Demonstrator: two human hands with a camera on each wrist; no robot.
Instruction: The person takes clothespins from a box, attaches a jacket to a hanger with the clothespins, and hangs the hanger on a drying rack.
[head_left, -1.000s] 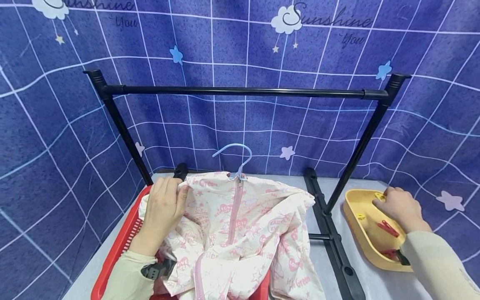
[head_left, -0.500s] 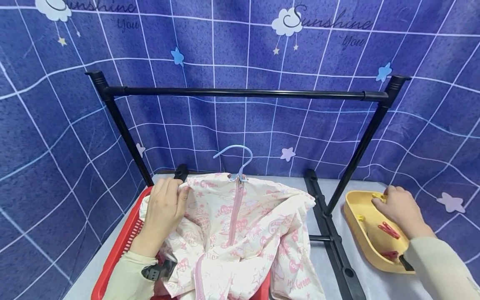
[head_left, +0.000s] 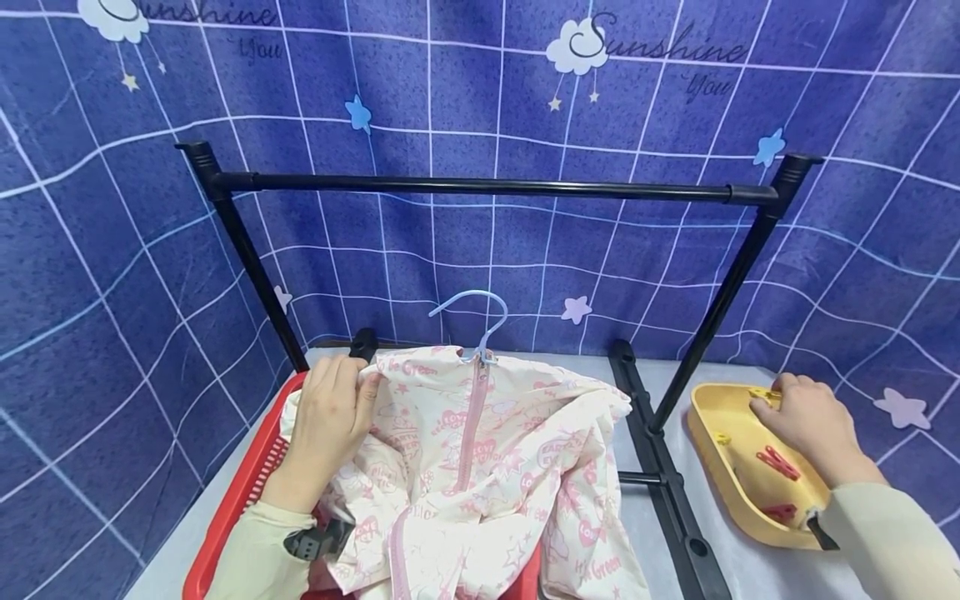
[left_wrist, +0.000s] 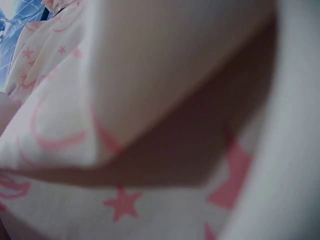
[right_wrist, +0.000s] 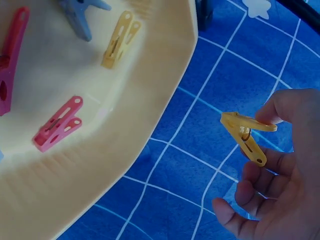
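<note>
Pale pink-printed jacket point(head_left: 517, 442) draped over red basket point(head_left: 243, 475); shoulder held by left hand point(head_left: 327, 412), fabric gripped between thumb and fingers. Blue hanger point(head_left: 491, 321) fitted inside jacket, hook raised through collar, positioned below bar of black rack point(head_left: 480, 185), apart from it. Yellow clothespin point(right_wrist: 245, 137) pinched between thumb and fingers of right hand point(head_left: 813, 425), held near far rim of yellow tray point(head_left: 712, 479). Red clothespins point(right_wrist: 57, 125), second yellow pin point(right_wrist: 120, 40), blue-grey pin point(right_wrist: 80, 15) contained in tray. Left wrist view filled by blurred fabric.
</note>
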